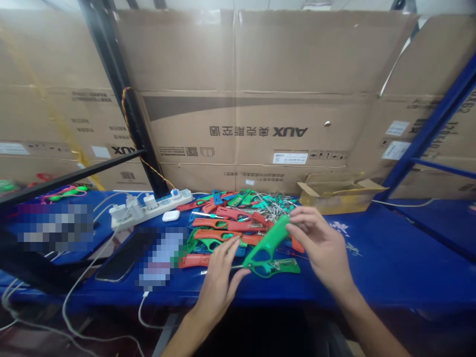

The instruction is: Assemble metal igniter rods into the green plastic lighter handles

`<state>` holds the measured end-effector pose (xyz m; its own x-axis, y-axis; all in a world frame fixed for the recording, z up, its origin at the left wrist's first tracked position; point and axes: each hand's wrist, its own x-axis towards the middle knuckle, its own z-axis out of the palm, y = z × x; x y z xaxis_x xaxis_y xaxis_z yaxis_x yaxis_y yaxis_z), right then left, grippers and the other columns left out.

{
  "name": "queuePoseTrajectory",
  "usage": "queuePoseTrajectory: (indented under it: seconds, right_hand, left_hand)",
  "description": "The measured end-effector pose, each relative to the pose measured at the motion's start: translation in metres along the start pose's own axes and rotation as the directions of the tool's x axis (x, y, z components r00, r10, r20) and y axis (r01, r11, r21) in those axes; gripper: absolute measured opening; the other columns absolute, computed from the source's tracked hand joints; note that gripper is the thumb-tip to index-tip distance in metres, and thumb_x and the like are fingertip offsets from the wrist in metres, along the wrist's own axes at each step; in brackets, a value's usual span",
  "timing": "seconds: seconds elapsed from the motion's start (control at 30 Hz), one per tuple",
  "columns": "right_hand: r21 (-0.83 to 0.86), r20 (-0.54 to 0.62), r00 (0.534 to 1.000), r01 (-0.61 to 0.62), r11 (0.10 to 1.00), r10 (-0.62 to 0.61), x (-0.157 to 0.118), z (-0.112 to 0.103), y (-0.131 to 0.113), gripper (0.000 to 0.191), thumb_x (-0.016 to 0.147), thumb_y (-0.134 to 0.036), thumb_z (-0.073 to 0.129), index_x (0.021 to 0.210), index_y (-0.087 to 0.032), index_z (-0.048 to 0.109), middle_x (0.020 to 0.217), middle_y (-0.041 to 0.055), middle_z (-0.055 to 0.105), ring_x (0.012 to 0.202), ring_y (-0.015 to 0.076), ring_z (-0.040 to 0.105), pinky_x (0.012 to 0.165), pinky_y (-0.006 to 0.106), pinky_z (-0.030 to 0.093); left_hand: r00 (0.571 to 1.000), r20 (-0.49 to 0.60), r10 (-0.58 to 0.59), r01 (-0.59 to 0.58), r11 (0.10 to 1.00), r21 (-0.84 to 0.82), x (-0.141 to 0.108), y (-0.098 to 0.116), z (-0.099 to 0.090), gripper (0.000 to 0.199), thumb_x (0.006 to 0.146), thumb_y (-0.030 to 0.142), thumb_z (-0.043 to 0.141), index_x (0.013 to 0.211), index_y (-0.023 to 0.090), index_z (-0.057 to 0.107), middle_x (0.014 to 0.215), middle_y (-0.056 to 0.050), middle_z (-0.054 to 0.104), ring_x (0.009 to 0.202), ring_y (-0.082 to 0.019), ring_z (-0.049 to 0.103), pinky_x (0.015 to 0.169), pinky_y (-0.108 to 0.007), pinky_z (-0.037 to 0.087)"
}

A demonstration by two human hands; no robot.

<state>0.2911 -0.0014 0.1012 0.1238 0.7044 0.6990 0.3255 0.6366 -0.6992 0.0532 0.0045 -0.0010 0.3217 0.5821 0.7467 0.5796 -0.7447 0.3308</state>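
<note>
A green long-nosed lighter casing with a finger loop is held tilted above the table. My right hand grips its upper, wide end between thumb and fingers. At its lower, narrow end my left hand is curled around it, the thumb beneath; a thin metal rod shows there. Just below lies an open green casing half with small parts inside. Red casing halves with small parts in them lie in a row behind my hands, partly covered by them.
A heap of metal pieces and small green parts lies behind, near an open cardboard box. At left are a power strip, a white earphone case, a dark phone and cables. Cardboard walls stand behind the blue table.
</note>
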Motion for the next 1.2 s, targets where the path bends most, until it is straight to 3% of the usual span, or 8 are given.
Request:
queuePoseTrajectory:
  seconds: [0.13, 0.2, 0.27, 0.4, 0.63, 0.9, 1.07, 1.2]
  right_hand:
    - [0.003, -0.077, 0.991, -0.112, 0.994, 0.112, -0.05, 0.0, 0.033, 0.013, 0.092, -0.032, 0.072, 0.087, -0.02, 0.07, 0.105, 0.0091, 0.063, 0.098, 0.0216, 0.068, 0.076, 0.029, 0.061]
    - [-0.023, -0.038, 0.992, -0.124, 0.992, 0.124, -0.064, -0.006, 0.052, 0.014, 0.094, -0.034, 0.07, 0.095, -0.02, 0.07, 0.109, 0.0103, 0.063, 0.099, 0.0215, 0.069, 0.079, 0.028, 0.061]
    - [-0.127, 0.092, 0.991, -0.083, 0.988, 0.095, -0.07, -0.016, 0.064, 0.02, 0.094, -0.034, 0.071, 0.109, -0.022, 0.071, 0.116, 0.0107, 0.065, 0.104, 0.022, 0.07, 0.084, 0.029, 0.061]
    - [-0.276, 0.362, 0.931, 0.061, 0.959, 0.045, -0.069, -0.033, 0.072, 0.022, 0.097, -0.035, 0.067, 0.116, -0.025, 0.073, 0.119, 0.0083, 0.07, 0.108, 0.0221, 0.071, 0.095, 0.032, 0.058]
    - [-0.339, 0.389, 0.921, 0.12, 0.933, 0.023, -0.071, -0.039, 0.074, 0.026, 0.096, -0.044, 0.068, 0.114, -0.027, 0.075, 0.111, 0.0071, 0.073, 0.103, 0.023, 0.071, 0.09, 0.033, 0.06]
    - [-0.439, 0.416, 0.889, 0.015, 0.898, 0.189, -0.076, -0.038, 0.08, 0.026, 0.1, -0.041, 0.062, 0.121, -0.031, 0.072, 0.121, 0.0069, 0.069, 0.115, 0.0251, 0.066, 0.1, 0.041, 0.053]
    - [-0.463, 0.463, 0.845, -0.026, 0.886, 0.267, -0.076, -0.037, 0.079, 0.025, 0.1, -0.041, 0.061, 0.122, -0.033, 0.071, 0.125, 0.0067, 0.067, 0.119, 0.0268, 0.063, 0.104, 0.046, 0.049]
    - [-0.476, 0.463, 0.841, -0.031, 0.879, 0.281, -0.077, -0.037, 0.079, 0.025, 0.1, -0.04, 0.061, 0.122, -0.032, 0.071, 0.125, 0.0073, 0.067, 0.119, 0.0275, 0.063, 0.104, 0.046, 0.049]
  left_hand:
    - [0.98, 0.085, 0.179, -0.181, 0.983, 0.012, 0.003, 0.0, 0.003, 0.035, 0.109, 0.025, 0.05, 0.143, 0.02, 0.051, 0.099, -0.005, 0.073, 0.093, -0.021, 0.065, 0.099, -0.043, 0.047]
    - [0.974, 0.068, 0.216, -0.218, 0.976, 0.023, 0.003, 0.0, 0.003, 0.031, 0.109, 0.021, 0.049, 0.139, 0.019, 0.056, 0.089, -0.002, 0.072, 0.085, -0.019, 0.062, 0.096, -0.042, 0.047]
    - [0.974, 0.053, 0.219, -0.221, 0.975, 0.026, 0.004, 0.0, 0.003, 0.03, 0.109, 0.022, 0.049, 0.137, 0.019, 0.057, 0.089, -0.002, 0.073, 0.083, -0.019, 0.06, 0.093, -0.04, 0.046]
    - [0.987, 0.019, 0.161, -0.162, 0.984, 0.067, 0.004, 0.0, 0.004, 0.026, 0.108, 0.029, 0.053, 0.131, 0.02, 0.063, 0.09, -0.003, 0.074, 0.085, -0.02, 0.061, 0.09, -0.039, 0.046]
    - [0.997, 0.05, 0.056, -0.058, 0.998, 0.04, 0.005, -0.003, 0.004, 0.02, 0.106, 0.028, 0.056, 0.118, 0.021, 0.071, 0.092, -0.004, 0.073, 0.087, -0.021, 0.059, 0.085, -0.038, 0.047]
    - [0.98, 0.2, -0.009, -0.008, 0.997, 0.08, 0.004, -0.003, 0.004, 0.022, 0.106, 0.024, 0.055, 0.119, 0.025, 0.073, 0.112, -0.007, 0.069, 0.104, -0.026, 0.056, 0.092, -0.044, 0.045]
    - [0.965, 0.261, -0.042, 0.019, 0.996, 0.091, 0.006, 0.0, 0.002, 0.02, 0.104, 0.023, 0.055, 0.113, 0.023, 0.074, 0.113, -0.008, 0.067, 0.106, -0.027, 0.055, 0.096, -0.047, 0.044]
    - [0.958, 0.283, -0.036, 0.01, 0.996, 0.091, 0.008, 0.001, 0.001, 0.022, 0.105, 0.023, 0.054, 0.113, 0.024, 0.075, 0.111, -0.008, 0.067, 0.104, -0.026, 0.056, 0.094, -0.046, 0.045]
